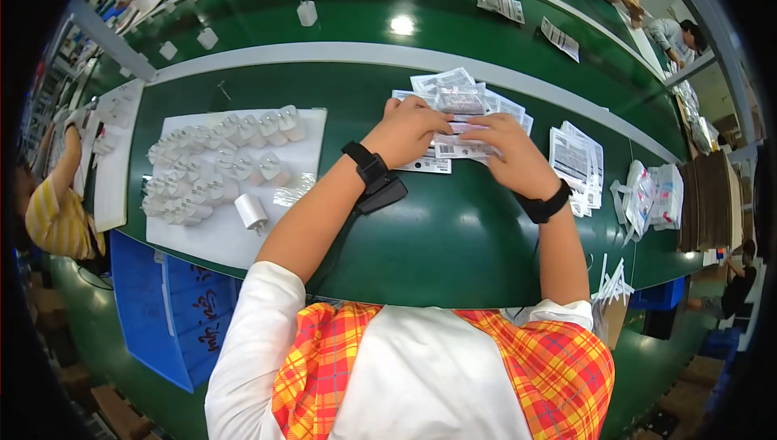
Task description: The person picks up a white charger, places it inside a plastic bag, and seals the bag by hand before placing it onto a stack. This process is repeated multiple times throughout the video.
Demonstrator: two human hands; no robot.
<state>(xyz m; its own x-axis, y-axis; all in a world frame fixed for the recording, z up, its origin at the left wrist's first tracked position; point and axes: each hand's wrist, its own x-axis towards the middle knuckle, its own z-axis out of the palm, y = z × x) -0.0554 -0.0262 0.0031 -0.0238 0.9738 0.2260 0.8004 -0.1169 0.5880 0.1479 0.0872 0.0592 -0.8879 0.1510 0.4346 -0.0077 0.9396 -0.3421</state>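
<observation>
- White sheet lies on the green table, left of the pile of clear packets; rows of white plug adapters stand on it, one single adapter lying apart near its lower edge.
- Left hand, black wristband on, reaches forward from the lower edge, knuckles up, fingers curled down onto the pile's near edge; whether it pinches a packet I cannot tell.
- Right hand rests just beside it, palm down, fingers pressing a flat labelled packet whose long axis runs left to right.
- A second packet stack sits right of the pile.
</observation>
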